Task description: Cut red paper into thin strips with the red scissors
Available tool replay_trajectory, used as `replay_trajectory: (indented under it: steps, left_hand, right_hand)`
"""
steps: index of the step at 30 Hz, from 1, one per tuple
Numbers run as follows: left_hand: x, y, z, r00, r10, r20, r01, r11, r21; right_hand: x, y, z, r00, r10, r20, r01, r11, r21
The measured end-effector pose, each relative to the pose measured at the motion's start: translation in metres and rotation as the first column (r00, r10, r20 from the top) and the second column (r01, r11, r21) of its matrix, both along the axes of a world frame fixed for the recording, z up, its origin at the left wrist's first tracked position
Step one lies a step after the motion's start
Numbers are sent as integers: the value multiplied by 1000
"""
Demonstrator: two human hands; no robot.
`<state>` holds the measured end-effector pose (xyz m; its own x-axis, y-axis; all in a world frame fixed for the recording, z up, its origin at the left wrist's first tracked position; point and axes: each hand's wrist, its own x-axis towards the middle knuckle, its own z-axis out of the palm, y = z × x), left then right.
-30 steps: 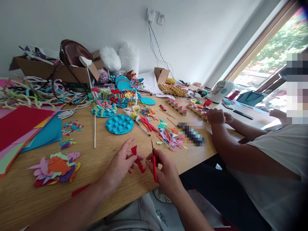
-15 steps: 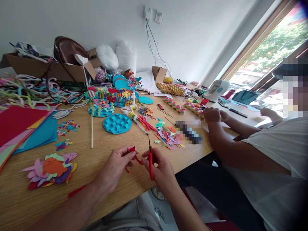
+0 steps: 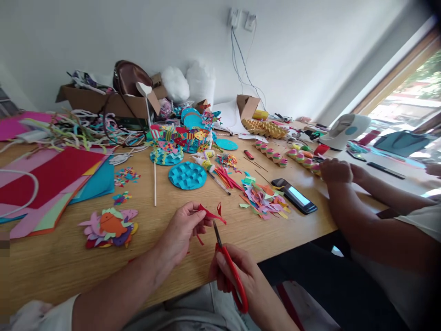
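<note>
My left hand (image 3: 184, 230) pinches a thin piece of red paper (image 3: 211, 214), which curls off to the right past the fingertips. My right hand (image 3: 237, 271) is wrapped round a pair of scissors with red handles (image 3: 238, 287). The blades point up and away, their tips just below the red paper; whether they touch it I cannot tell. To the left of my left hand lies a pile of paper fish cut-outs (image 3: 112, 227). Beyond my hands, a round blue woven paper piece (image 3: 187, 175) rests on the table.
Paper scraps (image 3: 263, 200) and a phone (image 3: 296, 196) lie right of centre. Coloured sheets (image 3: 69, 179) spread over the left side. A co-worker's hands (image 3: 337, 172) work at the right. A cardboard box (image 3: 103, 103) and a white machine (image 3: 346, 131) stand at the back.
The scissors have swung from nearly upright beside the paper to a slant below it, handles nearer me. My right fingers have left the red paper. The view has turned left.
</note>
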<state>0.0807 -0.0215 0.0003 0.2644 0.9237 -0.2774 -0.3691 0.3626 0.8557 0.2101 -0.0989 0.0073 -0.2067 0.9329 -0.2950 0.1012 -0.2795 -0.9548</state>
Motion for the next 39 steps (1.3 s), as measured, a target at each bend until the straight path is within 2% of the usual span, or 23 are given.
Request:
replay_trajectory:
  steps: [6, 13, 20, 24, 29, 39]
  left_hand:
    - [4, -6, 3, 999, 12, 39, -11, 999, -31]
    - [8, -14, 6, 995, 1, 99, 6, 998, -69]
    - [10, -21, 6, 983, 21, 182, 3, 991, -132]
    - [11, -24, 6, 978, 35, 205, -2, 987, -159]
    - [10, -25, 9, 977, 33, 213, 4, 986, -169]
    - [13, -26, 7, 981, -47, 186, 74, 987, -141]
  right_hand:
    - [5, -3, -11, 998, -12, -54, 8, 997, -71]
    - [10, -7, -10, 999, 33, -38, -35, 999, -35]
    - [10, -5, -13, 998, 13, -69, -16, 999, -43]
    - [9, -4, -12, 997, -41, -66, 39, 999, -24]
    - [12, -4, -10, 999, -37, -28, 35, 999, -41]
    - [10, 0, 5, 997, -72, 0, 72, 997, -12]
